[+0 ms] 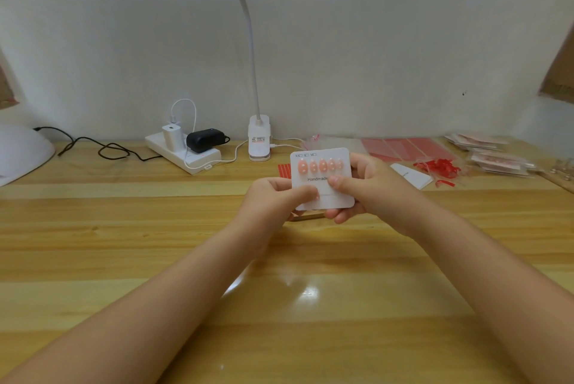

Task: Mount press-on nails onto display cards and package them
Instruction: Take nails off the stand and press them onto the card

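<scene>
A white display card (pixel 323 191) printed "Handmade" is held up above the wooden table (pixel 155 228). Its top row carries several pink press-on nails (pixel 320 165). My right hand (pixel 366 188) grips the card's right edge, thumb on the front and fingers behind. My left hand (pixel 276 197) pinches the card's lower left part, with the thumb pressing on a small pink nail (pixel 316 197) that is mostly hidden under it.
Red adhesive sheets (pixel 403 149), red tape scraps (pixel 438 166) and stacked packaged cards (pixel 494 160) lie at the right rear. A clip lamp (pixel 259 141), a power strip (pixel 183 150) with chargers and a black cable (pixel 102 149) stand at the back. A white dome device (pixel 21 153) is at the far left.
</scene>
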Available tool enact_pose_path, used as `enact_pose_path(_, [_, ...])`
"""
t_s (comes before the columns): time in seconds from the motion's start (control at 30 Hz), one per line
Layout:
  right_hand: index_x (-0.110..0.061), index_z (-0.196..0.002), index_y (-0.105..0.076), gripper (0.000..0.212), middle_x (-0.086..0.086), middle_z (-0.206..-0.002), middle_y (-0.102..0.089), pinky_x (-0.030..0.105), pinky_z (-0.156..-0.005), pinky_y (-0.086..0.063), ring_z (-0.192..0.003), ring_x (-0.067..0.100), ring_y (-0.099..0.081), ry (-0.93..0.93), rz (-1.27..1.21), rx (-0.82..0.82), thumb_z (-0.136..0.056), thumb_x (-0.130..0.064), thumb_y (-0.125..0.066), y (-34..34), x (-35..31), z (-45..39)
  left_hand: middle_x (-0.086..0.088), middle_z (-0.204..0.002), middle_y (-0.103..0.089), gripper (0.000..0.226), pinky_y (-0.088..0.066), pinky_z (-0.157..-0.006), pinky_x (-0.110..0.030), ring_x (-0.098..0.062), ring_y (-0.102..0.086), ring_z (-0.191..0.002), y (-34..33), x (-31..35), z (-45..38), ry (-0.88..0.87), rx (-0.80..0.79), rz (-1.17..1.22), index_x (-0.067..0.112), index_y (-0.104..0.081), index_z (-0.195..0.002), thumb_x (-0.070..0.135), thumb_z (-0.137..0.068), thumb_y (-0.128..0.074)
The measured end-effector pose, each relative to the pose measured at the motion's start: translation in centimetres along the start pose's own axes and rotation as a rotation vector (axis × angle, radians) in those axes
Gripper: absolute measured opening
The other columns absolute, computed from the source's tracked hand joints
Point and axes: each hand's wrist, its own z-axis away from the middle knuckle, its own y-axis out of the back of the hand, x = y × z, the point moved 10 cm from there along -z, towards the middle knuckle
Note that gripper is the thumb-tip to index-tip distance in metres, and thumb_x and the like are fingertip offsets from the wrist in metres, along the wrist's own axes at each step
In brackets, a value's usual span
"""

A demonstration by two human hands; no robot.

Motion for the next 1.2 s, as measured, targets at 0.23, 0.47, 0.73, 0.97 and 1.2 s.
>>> enact_pose_path(0.23, [-0.01,-0.123,-0.055,0.026,0.019,-0.103,-0.069,0.03,-0.056,-0.058,-0.065,0.023,-0.069,0.005,-0.013,0.002,-0.098,-0.006,-0.05,-0.1,0.0,0.0,0.002,-0.072,-0.073,0.014,-0.047,-0.06,-0.017,-0.004,-0.059,-0.06,0.1,0.6,0.0,-0.077,0.013,-0.054,0.019,-0.074,-0.074,0.011,-0.082,-0.067])
enact_pose_path(0.47, [-0.011,-0.123,-0.054,0.026,0.015,-0.1,-0.069,0.028,-0.055,-0.057,-0.065,0.022,-0.069,-0.005,-0.018,0.01,-0.098,-0.007,-0.05,0.1,0.1,-0.1,0.006,-0.068,-0.069,0.009,-0.041,-0.059,-0.02,-0.003,-0.053,-0.054,0.1,0.1,-0.1,-0.045,-0.013,-0.027,0.019,-0.075,-0.074,0.023,-0.081,-0.071])
enact_pose_path(0.73, [-0.009,-0.123,-0.055,0.026,0.017,-0.103,-0.069,0.03,-0.056,-0.059,-0.066,0.025,-0.069,-0.009,0.0,0.003,-0.098,-0.004,-0.049,-0.2,0.4,-0.1,0.008,-0.07,-0.073,0.016,-0.043,-0.05,-0.009,0.004,-0.06,-0.056,0.1,0.6,-0.3,-0.111,0.005,-0.091,0.021,-0.073,-0.073,0.009,-0.081,-0.069])
enact_pose_path(0.97, [-0.011,-0.121,-0.056,0.024,0.014,-0.099,-0.07,0.028,-0.054,-0.057,-0.066,0.024,-0.07,-0.013,-0.029,0.022,-0.098,-0.008,-0.051,0.3,0.6,-0.2,0.005,-0.072,-0.072,0.012,-0.044,-0.057,-0.015,-0.004,-0.06,-0.06,-0.1,0.4,-0.3,-0.095,-0.042,-0.096,0.015,-0.074,-0.078,0.025,-0.083,-0.07])
enact_pose_path(1.2, [-0.013,-0.115,-0.058,0.021,0.009,-0.09,-0.073,0.027,-0.05,-0.054,-0.065,0.024,-0.07,-0.088,-0.055,0.004,-0.096,-0.006,-0.053,0.3,1.9,-0.3,0.009,-0.104,-0.061,0.054,-0.042,-0.077,-0.019,-0.011,-0.056,-0.09,1.9,3.1,0.4,-0.412,0.137,-0.535,0.02,-0.055,-0.125,0.052,-0.082,-0.059])
